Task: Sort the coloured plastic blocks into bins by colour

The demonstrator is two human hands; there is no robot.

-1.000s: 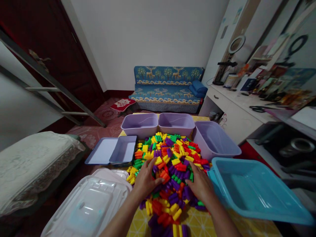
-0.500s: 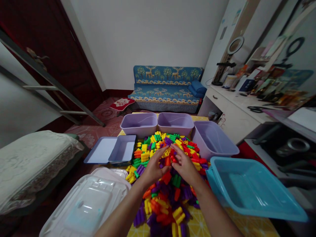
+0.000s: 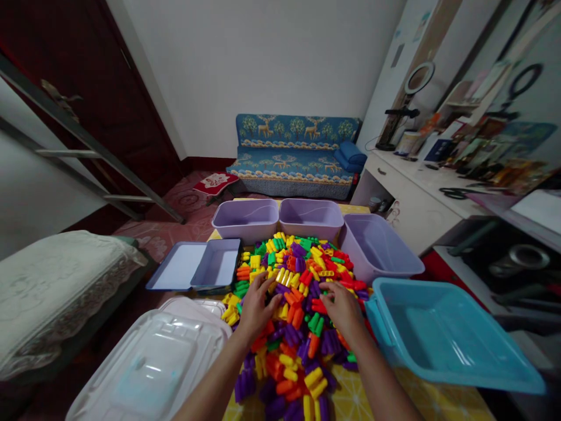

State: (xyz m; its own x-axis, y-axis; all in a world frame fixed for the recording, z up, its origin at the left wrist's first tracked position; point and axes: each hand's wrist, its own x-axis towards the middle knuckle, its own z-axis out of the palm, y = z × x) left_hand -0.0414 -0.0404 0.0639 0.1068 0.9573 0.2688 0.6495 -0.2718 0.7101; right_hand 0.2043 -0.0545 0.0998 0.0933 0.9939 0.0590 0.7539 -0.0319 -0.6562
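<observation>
A heap of plastic building blocks [image 3: 293,334] in yellow, green, orange, red and purple covers the middle of the table. On the heap's left side rests my left hand [image 3: 258,305], fingers apart and bent, with yellow blocks by its fingertips. My right hand [image 3: 342,307] is over the right side, beside red and green blocks, its thumb and fingers spread. Neither hand shows a block in its grasp. Between them lies a row of yellow blocks [image 3: 284,276]. The undersides of both hands are hidden.
Purple bins [image 3: 245,217] line the back and right of the heap. A blue tub [image 3: 464,333] stands at right, an open tin box [image 3: 217,263] at left, and clear lids [image 3: 153,362] at front left. A yellow cloth [image 3: 350,392] covers the table.
My hands were close together over the heap's middle. They have moved apart, left hand leftward and right hand rightward, uncovering blocks between them.
</observation>
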